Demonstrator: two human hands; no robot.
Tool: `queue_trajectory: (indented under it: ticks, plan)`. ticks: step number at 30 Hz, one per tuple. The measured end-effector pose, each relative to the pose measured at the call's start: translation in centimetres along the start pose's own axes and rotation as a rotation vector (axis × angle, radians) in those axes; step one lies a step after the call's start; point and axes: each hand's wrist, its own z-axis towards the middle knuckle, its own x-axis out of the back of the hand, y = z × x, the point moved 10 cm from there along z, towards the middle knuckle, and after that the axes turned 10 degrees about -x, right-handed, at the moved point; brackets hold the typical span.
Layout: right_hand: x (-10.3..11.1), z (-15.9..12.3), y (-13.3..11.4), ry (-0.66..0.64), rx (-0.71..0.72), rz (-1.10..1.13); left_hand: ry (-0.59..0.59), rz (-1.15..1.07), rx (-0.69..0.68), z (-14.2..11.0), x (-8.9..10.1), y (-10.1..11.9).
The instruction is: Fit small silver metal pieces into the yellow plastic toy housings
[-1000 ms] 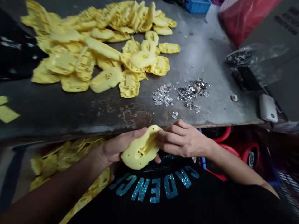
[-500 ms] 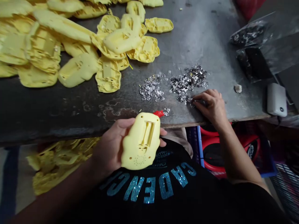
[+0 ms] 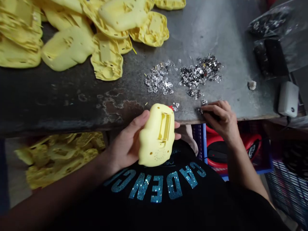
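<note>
My left hand [image 3: 131,141] is wrapped round a yellow plastic shell [image 3: 156,138], whose outer face with a battery recess, screw holes and speaker holes is turned up. Over the table's front edge, my right hand [image 3: 221,118] has its thumb and fingers pinched together beside a small metal clip [image 3: 200,111]. Whether that clip is between the fingertips or lies on the table, I cannot tell. Just beyond are a dark heap of metal clips [image 3: 201,72] and a paler heap [image 3: 158,78]. A red piece [image 3: 171,107] shows partly behind the shell, near a few loose clips.
Many yellow shells [image 3: 108,57] are piled at the back left of the dark table [image 3: 130,86]. At right lie clear bags of parts [image 3: 269,22], a white device [image 3: 288,98] and a white lump [image 3: 252,85]. Below the edge stands a blue crate [image 3: 204,138] with red items.
The view has shifted, and the yellow shell has turned and tilted in my left hand. My right hand has drawn back from the dark heap toward the table's front edge.
</note>
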Motion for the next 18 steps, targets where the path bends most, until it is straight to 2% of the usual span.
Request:
queue_trajectory:
  ticks: [3,6,10,14,18]
  plan:
    - [-0.2,-0.2,0.9,0.029,-0.047,0.0,0.018,-0.022,0.04,0.0,-0.2,-0.8]
    - [0.0,-0.1,0.1,0.052,-0.033,-0.001,0.036,-0.071,0.068,0.0,-0.6,-1.7]
    - [0.9,0.1,-4.5,0.045,0.07,0.164,0.066,-0.046,0.113,0.0,-1.0,-3.0]
    - [1.2,0.3,-9.8,0.002,0.228,0.24,0.034,-0.022,0.119,-0.1,-1.9,-3.2]
    - [1.0,0.4,-11.7,0.0,0.315,0.179,0.047,-0.005,0.086,-0.5,-2.4,-2.8]
